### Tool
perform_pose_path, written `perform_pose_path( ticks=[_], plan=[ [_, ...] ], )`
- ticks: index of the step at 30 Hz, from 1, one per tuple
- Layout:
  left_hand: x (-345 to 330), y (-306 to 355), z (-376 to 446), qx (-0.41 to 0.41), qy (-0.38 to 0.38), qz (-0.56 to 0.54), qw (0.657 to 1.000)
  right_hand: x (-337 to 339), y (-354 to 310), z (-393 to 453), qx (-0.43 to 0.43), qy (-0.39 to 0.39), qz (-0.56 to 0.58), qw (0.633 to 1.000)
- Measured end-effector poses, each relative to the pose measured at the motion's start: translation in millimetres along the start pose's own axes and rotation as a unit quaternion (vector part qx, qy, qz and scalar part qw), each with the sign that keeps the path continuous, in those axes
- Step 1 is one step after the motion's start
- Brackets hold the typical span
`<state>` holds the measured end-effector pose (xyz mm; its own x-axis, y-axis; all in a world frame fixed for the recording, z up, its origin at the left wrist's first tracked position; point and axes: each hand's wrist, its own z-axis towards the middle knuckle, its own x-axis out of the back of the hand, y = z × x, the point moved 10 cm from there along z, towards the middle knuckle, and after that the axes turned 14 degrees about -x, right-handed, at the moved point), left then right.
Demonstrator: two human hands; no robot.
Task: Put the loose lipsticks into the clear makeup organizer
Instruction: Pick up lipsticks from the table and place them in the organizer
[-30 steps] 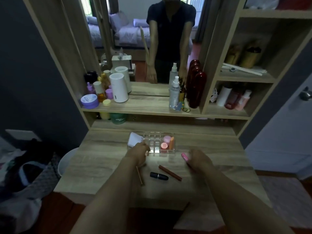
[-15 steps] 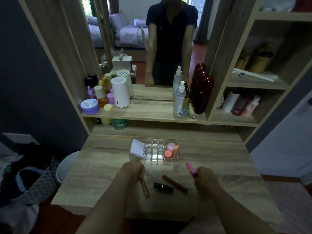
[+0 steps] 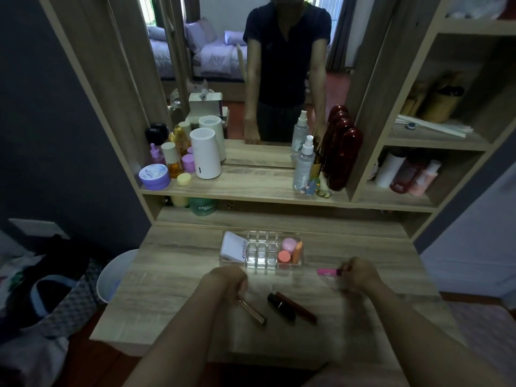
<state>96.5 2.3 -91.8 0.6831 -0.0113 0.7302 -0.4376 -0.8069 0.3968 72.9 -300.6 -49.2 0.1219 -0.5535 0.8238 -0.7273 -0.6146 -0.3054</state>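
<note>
The clear makeup organizer point(image 3: 261, 248) stands mid-table with a white packet, pink jars and an orange sponge in its side compartments; the grid cells look bare. My right hand point(image 3: 358, 273) is shut on a pink lipstick point(image 3: 329, 272), held level, pointing left, to the right of the organizer. My left hand point(image 3: 227, 282) is closed around one end of a slim gold lipstick tube point(image 3: 252, 312) that slants down to the table. A black lipstick point(image 3: 280, 303) and a long dark red lipstick point(image 3: 297, 308) lie side by side between my hands.
The wooden dressing table point(image 3: 173, 275) has a mirror behind it. A shelf above carries a white canister point(image 3: 206, 153), a spray bottle point(image 3: 303, 164), dark red bottles point(image 3: 343, 160) and jars point(image 3: 154, 176). A white bin point(image 3: 116, 275) stands at the left.
My right hand has lifted the pink lipstick and turned it level, pointing left. My left hand has come back from the organizer and closed on the gold tube.
</note>
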Motion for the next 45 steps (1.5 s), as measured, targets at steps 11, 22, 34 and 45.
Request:
perform_pose_path(
  ticks=[11,22,34,45],
  plan=[
    [12.3,-2.1,0.5,-0.033,0.035,-0.006,0.999,40.3,-57.6,-17.2,0.095,0.079,0.065,0.99],
    [141.7,3.5,-33.5,-0.109,0.315,-0.186,0.924,58.0,-170.2,-67.3,0.246,0.133,0.068,0.958],
    [166.3,-17.0,-4.3,-0.057,0.421,-0.165,0.89,-10.1,-214.0,-55.1,0.241,0.087,-0.018,0.966],
    [153.2,-22.2,21.1,-0.076,0.371,-0.135,0.916,-40.1,-226.7,-48.4,0.262,0.056,-0.09,0.959]
  ],
)
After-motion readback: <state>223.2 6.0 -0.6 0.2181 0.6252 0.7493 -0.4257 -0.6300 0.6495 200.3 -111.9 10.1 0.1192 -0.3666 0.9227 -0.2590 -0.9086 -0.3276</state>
